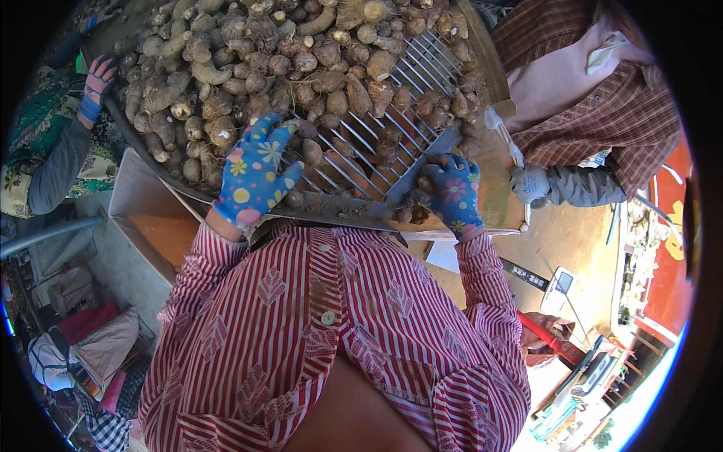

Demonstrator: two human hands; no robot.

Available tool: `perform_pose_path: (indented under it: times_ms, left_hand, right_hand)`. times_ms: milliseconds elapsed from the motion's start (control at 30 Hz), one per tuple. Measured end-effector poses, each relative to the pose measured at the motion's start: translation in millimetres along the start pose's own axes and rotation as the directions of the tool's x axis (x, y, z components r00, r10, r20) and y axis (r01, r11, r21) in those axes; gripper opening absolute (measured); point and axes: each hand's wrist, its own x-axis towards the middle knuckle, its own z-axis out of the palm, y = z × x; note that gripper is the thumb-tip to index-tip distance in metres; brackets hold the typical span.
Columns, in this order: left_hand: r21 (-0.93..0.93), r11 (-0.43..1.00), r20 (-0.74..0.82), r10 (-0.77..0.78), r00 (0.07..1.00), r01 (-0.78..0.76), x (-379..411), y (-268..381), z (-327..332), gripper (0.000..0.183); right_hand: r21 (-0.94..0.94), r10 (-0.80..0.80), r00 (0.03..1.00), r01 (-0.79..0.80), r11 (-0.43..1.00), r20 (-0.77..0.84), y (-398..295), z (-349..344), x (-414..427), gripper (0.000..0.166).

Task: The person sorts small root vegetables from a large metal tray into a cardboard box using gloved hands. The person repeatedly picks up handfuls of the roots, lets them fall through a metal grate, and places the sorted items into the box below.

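A large heap of brown, hairy taro corms (271, 62) covers a metal-rimmed sorting table in front of me. Set into the tabletop is a grate of metal bars (367, 141), with some corms and dirt lying on it. My left hand (257, 172), in a blue flowered glove, rests at the near edge of the heap, fingers spread, touching corms left of the grate. My right hand (449, 189), gloved alike, is at the near right corner of the grate, its fingers curled around a small taro corm (426, 184). More small corms lie just below that hand.
A co-worker in a brown plaid shirt stands at the right, a grey-gloved hand (531, 183) by the table's edge. Another person's gloved hand (100, 76) is at the far left. A cardboard box (147, 214) stands below the left edge; a scale display (559, 288) is lower right.
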Motion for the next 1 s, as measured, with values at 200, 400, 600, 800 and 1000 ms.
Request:
perform_pose_path:
  times_ms: [200,400,600,800,1000]
  left_hand:
    - [0.242,0.952,0.32,0.101,0.942,-0.185,86.3,5.6,35.0,0.086]
    - [0.145,0.979,0.399,0.073,0.914,-0.142,113.1,44.6,70.4,0.087]
    - [-0.299,0.913,0.405,0.386,0.829,-0.279,65.0,104.7,91.6,0.072]
    - [-0.422,0.783,0.041,0.521,0.853,-0.458,39.0,65.1,92.8,0.052]
    - [0.007,0.98,-0.06,0.201,0.978,-0.201,70.4,-8.4,46.3,0.041]
  right_hand:
    - [0.287,0.153,0.942,-0.064,0.956,-0.299,4.0,-12.5,-23.1,0.035]
    - [0.54,0.326,0.862,-0.074,0.838,-0.388,-23.8,-5.3,-20.0,0.021]
    - [0.671,0.305,0.856,0.065,0.738,-0.418,-11.1,4.6,33.6,0.02]
    - [0.61,0.218,0.921,0.026,0.792,-0.322,2.5,-5.4,126.9,0.034]
    - [0.146,0.151,0.972,-0.125,0.981,-0.18,-24.6,27.4,190.5,0.059]
